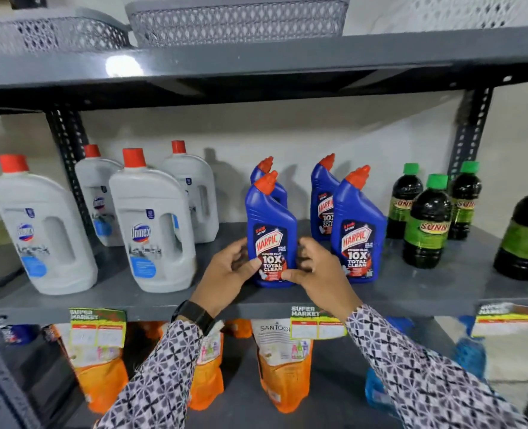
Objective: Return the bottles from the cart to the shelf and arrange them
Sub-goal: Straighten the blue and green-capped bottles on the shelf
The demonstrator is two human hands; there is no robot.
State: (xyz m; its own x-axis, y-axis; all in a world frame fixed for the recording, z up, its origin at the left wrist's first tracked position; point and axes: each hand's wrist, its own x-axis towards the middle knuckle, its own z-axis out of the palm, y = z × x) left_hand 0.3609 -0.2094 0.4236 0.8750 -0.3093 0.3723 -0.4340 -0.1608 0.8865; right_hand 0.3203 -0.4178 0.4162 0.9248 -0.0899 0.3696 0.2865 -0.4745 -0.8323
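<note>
A blue Harpic bottle [270, 230] with a red cap stands upright near the front of the grey shelf [151, 301]. My left hand [228, 274] grips its lower left side and my right hand [315, 270] grips its lower right side. Three more blue Harpic bottles stand close by: one [358, 224] to the right at the front, one [324, 196] behind that, and one [267, 174] directly behind the held bottle, mostly hidden. The cart is out of view.
White Domex bottles [151, 224] stand in a group on the left of the shelf. Dark bottles with green caps [426, 224] stand on the right. Grey mesh baskets [237, 23] sit on the shelf above. Orange refill pouches [282, 366] fill the shelf below.
</note>
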